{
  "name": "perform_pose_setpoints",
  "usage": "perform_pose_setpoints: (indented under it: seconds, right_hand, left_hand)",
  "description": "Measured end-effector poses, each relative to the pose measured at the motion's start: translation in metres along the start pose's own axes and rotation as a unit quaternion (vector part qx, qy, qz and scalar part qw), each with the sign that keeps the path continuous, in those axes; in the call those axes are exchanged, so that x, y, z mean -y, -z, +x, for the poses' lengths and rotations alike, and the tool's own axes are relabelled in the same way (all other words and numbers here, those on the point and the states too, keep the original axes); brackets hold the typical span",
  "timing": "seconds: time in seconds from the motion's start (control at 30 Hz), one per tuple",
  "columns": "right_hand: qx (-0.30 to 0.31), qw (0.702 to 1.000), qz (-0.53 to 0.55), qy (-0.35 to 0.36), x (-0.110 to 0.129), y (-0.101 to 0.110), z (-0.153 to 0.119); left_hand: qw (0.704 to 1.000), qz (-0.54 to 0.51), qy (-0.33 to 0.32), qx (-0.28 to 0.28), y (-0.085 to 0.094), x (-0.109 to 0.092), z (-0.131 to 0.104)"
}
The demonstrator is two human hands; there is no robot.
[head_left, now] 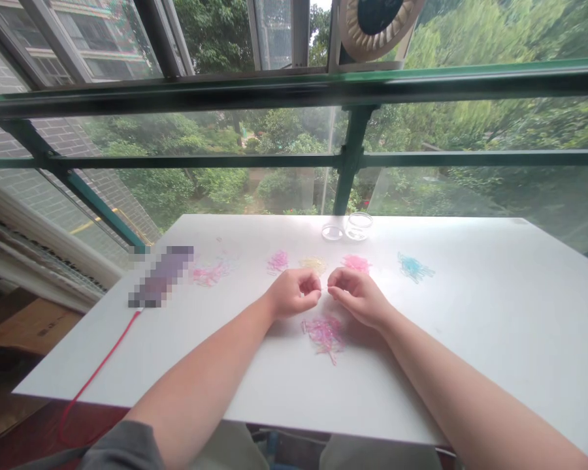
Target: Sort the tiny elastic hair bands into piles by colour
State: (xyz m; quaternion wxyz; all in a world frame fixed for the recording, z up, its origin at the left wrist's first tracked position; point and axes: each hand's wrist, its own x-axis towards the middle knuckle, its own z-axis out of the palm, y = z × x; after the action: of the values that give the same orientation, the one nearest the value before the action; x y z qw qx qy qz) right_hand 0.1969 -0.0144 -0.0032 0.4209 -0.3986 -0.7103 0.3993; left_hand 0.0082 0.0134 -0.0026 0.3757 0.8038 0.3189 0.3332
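My left hand [295,292] and my right hand [357,294] meet above the middle of the white table, fingertips pinched and almost touching. Between them is a thin, pale piece, too small to make out clearly; it looks like one of the small paper-clip-like pieces on the table. Just below my hands lies a loose pile of pink and purple clip-like pieces [325,334]. Beyond my fingers sit a yellowish pile [313,263] and a bright pink pile [357,262], both partly covered by my hands.
More sorted piles lie across the table [494,313]: a purple-pink pile [277,262], a mixed pink pile [210,273] and a blue pile [415,267]. A clear round container [359,226] and its lid [332,232] stand at the back. A blurred-out device [161,277] with a red cable [102,365] lies left.
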Motion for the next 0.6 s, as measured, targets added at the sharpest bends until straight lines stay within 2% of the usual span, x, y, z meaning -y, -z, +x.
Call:
perform_pose_setpoints:
  seconds: [0.23,0.43,0.6]
  right_hand:
    - [-0.002,1.000,-0.010,0.006,0.0017,0.0025,-0.0006]
    - [-0.027,1.000,-0.003,0.001,0.0019,0.0030,0.0004]
    - [-0.016,1.000,-0.005,-0.012,0.0023,0.0027,0.0010]
  left_hand:
    - [1.000,0.002,-0.003,-0.021,0.0010,0.0020,-0.0001]
    - [0.999,0.006,-0.004,-0.044,0.0029,0.0028,0.0010]
    - [0.999,0.002,-0.008,-0.053,0.0032,0.0004,0.0014]
